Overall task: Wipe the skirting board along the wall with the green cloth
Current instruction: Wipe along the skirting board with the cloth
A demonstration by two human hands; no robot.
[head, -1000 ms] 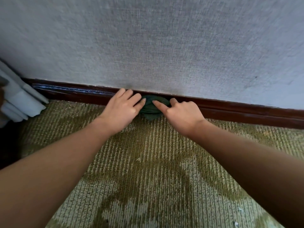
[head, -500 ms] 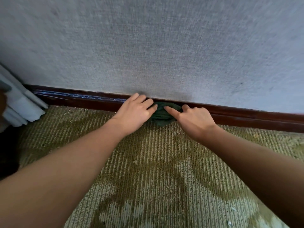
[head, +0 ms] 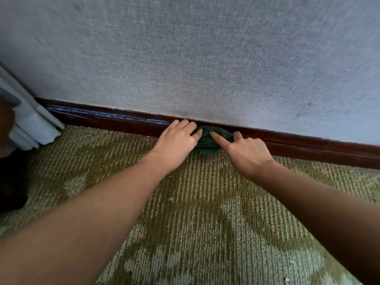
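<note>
Both hands down at floor level, against the foot of the wall

Left hand: fingers nearly straight and lying close together, palm down. Tips reach the top edge of the skirting board; the index finger presses the left side of the green cloth. Thumb not visible.

Right hand: index finger stretched out flat over the cloth, pointing left and toward the wall. Thumb raised at the cloth's right edge, against the board. A fold of cloth sits pinched between the two. Other fingers curled under the palm; cannot tell whether they hold any cloth.

Green cloth: dark, bunched into a rumpled wad between the two hands. It is pushed against the face of the skirting board, with its lower edge on the carpet. The wad is a little longer along the board than across it.

Skirting board: dark reddish-brown and glossy. Its long axis runs left to right along the wall base, sloping down toward the right in this view. Pale bluish streaks mark its top edge left of the hands.

Carpet olive with pale ribbed patterning. Pale ribbed shape at far left, curtain or moulding, cannot tell which
</note>
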